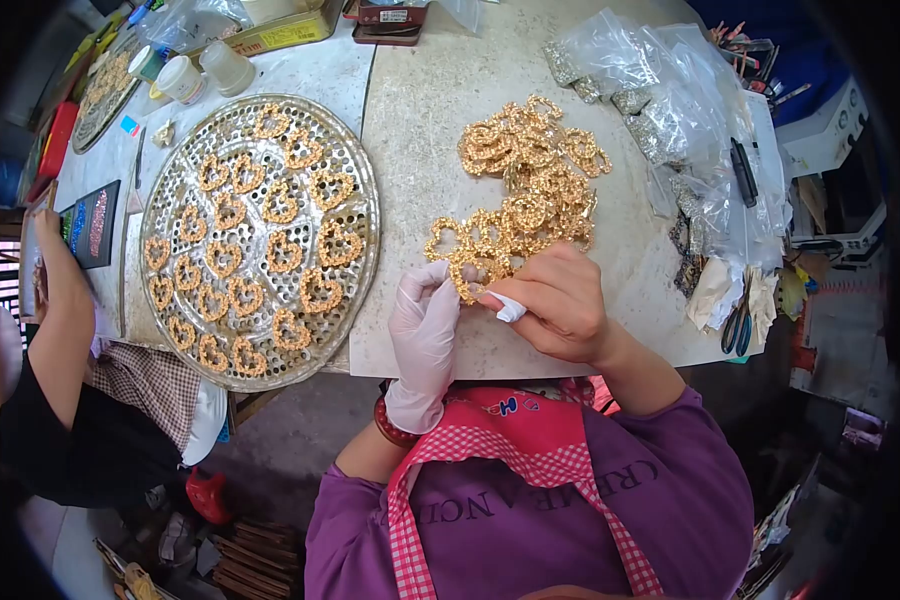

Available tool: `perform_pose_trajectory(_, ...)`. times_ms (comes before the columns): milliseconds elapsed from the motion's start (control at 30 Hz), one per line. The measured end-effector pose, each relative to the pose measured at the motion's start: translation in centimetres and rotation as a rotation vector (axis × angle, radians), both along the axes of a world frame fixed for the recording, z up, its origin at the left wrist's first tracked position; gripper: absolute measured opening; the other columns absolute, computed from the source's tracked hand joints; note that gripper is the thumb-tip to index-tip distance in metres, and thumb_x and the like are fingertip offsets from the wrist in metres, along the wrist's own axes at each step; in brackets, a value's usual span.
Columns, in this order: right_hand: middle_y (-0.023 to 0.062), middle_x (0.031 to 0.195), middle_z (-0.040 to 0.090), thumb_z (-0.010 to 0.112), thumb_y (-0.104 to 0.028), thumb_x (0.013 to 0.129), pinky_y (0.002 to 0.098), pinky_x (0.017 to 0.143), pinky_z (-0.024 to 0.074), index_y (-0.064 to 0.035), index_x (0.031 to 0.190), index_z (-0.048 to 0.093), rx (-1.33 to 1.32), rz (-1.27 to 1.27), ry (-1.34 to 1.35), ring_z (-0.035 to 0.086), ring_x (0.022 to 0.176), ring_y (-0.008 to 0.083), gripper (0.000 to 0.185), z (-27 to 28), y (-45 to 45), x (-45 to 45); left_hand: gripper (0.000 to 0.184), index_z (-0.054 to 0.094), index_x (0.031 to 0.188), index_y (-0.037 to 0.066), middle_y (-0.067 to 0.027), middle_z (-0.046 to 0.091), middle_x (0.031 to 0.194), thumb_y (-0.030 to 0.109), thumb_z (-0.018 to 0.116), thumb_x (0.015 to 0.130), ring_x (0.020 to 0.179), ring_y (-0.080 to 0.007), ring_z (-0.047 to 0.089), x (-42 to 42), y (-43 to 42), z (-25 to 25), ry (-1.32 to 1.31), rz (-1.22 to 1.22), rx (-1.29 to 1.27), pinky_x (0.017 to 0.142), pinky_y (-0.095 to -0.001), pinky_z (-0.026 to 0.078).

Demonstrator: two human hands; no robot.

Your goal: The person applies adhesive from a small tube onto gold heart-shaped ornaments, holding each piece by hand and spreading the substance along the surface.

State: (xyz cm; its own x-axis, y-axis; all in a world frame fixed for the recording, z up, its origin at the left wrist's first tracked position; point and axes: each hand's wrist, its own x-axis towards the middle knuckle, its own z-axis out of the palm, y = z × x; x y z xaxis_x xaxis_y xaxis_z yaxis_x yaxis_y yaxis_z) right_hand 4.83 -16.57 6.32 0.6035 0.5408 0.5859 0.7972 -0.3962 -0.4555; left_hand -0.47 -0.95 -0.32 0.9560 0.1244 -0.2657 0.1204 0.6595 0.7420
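My left hand (422, 335), in a thin white glove, pinches a gold heart-shaped ornament (467, 290) by its left side near the table's front edge. Close on its right, my bare right hand (560, 308) has its fingers closed, with a small white scrap (510, 308), tissue or cloth, between them. Whether those fingertips also grip the heart, I cannot tell. Just beyond both hands lies a heap of gold heart ornaments (535, 180), overlapping one another. To the left, a round perforated metal tray (358, 160) carries several of the hearts, spaced apart.
Clear plastic bags (660, 80) of small beads line the right side, near a black pen (743, 172) and scissors (738, 325). Plastic cups (227, 68) and a tin (285, 30) stand at the back left. A co-worker's arm (58, 290) is at far left.
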Motion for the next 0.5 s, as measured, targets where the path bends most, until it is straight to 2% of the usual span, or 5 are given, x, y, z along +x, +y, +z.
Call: perform_pose_trajectory(500,0.0017,0.07,0.061,0.079,-0.011,0.071,0.0315,0.055,0.0373,-0.0065,0.088,0.071,-0.015,0.023,-0.003,0.056,0.058,0.0174,0.019,-0.3,0.0,0.03,0.016,0.055,0.113,0.004,-0.0117,0.066,0.106,0.003,0.052,0.098,0.083,-0.0121,0.064,-0.12,-0.03,-0.44,-0.002,-0.004,-0.008,0.075,-0.0261,0.053)
